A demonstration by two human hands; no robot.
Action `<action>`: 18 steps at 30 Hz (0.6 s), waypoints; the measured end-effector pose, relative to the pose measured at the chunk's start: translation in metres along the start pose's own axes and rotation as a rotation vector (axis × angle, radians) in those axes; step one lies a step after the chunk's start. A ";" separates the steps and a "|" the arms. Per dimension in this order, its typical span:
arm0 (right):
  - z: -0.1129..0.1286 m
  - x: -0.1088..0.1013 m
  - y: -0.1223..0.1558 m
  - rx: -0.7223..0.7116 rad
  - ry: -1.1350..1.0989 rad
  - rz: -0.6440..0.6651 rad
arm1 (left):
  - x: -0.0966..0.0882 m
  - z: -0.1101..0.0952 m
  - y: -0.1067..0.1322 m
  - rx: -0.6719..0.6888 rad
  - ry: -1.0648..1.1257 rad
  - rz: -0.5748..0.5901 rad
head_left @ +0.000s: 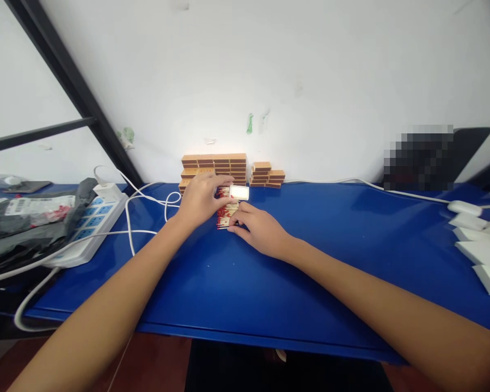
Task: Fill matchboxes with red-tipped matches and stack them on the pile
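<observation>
My left hand (201, 199) has its thumb and fingers closed on the left end of a small white matchbox tray (240, 192). A bit of red shows in the tray near its left end. Beneath and in front of it lies a pile of matches (224, 216) with red heads and pale sticks on the blue table. My right hand (262, 231) rests at the right side of the pile, its thumb and fingertips pinched on the matches there; how many it grips is hidden. Behind my left hand stand stacked matchboxes (237, 170), partly covered by that hand.
A smaller stack of matchboxes (261, 171) stands against the wall. To the left are a white power strip (93, 220), loose white cables (127, 218) and dark plastic bags (28, 223). White pieces (484, 247) lie at the right edge, near a dark panel (469, 155).
</observation>
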State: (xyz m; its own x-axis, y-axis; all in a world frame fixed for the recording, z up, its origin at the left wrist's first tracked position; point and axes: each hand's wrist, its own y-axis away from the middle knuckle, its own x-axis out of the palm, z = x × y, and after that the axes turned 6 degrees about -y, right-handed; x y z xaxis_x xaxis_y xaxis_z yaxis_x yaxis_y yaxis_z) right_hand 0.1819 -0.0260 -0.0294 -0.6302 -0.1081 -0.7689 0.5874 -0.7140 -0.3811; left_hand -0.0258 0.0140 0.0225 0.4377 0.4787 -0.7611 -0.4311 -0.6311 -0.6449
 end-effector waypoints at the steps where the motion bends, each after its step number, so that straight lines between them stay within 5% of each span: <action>1: 0.000 0.000 0.000 -0.001 -0.001 -0.002 | 0.000 0.000 0.000 -0.001 -0.001 0.000; 18: 0.004 -0.001 -0.001 0.045 -0.009 0.003 | -0.002 -0.002 0.000 0.002 -0.016 0.013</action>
State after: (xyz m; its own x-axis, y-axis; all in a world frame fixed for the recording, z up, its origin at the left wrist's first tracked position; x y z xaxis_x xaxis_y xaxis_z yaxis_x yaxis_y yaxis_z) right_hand 0.1804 -0.0279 -0.0263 -0.6331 -0.1159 -0.7654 0.5657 -0.7441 -0.3553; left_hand -0.0251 0.0124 0.0243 0.4196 0.4804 -0.7702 -0.4378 -0.6362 -0.6353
